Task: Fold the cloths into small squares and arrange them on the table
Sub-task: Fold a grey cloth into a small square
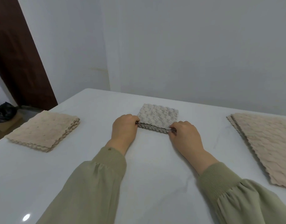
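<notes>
White worktop (155, 159), near edge out of frame; bare room between stacks. Flat beige cloth stack (265, 143) at right, cut off by frame edge. Folded beige stack (43, 131) at left, near worktop edge. Folded grey cloth (157, 116) at center, well apart from both. Left grip (124, 128) pinching its near-left corner, right grip (186, 135) pinching its near-right corner; fingertips mostly hidden.

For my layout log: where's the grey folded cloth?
Head view: the small grey folded cloth lies centred on the white table, near corners pinched by the left hand and right hand, between a folded beige cloth stack (left) and larger beige cloths (right).
</notes>
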A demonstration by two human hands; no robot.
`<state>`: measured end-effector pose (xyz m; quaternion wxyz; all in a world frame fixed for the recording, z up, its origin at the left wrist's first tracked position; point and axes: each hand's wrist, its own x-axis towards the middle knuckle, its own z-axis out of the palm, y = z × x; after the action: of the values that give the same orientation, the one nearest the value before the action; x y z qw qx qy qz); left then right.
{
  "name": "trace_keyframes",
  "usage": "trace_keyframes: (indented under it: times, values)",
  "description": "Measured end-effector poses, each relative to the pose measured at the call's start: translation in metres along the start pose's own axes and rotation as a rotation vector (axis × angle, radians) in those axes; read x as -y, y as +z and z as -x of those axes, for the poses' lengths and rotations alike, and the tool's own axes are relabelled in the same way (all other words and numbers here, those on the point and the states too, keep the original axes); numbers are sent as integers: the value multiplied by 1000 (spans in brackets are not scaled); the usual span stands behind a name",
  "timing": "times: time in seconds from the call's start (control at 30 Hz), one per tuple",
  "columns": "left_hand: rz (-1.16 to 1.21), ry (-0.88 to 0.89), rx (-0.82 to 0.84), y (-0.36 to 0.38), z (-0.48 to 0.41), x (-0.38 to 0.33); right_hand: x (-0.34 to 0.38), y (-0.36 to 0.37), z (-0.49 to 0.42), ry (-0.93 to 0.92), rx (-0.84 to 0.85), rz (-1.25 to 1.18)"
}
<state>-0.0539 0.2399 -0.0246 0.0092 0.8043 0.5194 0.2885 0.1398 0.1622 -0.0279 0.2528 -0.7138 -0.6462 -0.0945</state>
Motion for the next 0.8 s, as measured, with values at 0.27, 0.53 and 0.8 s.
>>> trace_keyframes:
  times: [0.27, 0.53, 0.8]
  values:
    - [-55, -77, -12, 11, -35, 20, 3, 26, -45, -43, 21, 21]
    - [-127, -61, 10, 12, -43, 22, 7, 30, -52, -73, -26, 69]
    - [-230, 50, 322, 10, -18, -5, 10, 14, -23, -68, 257, 74]
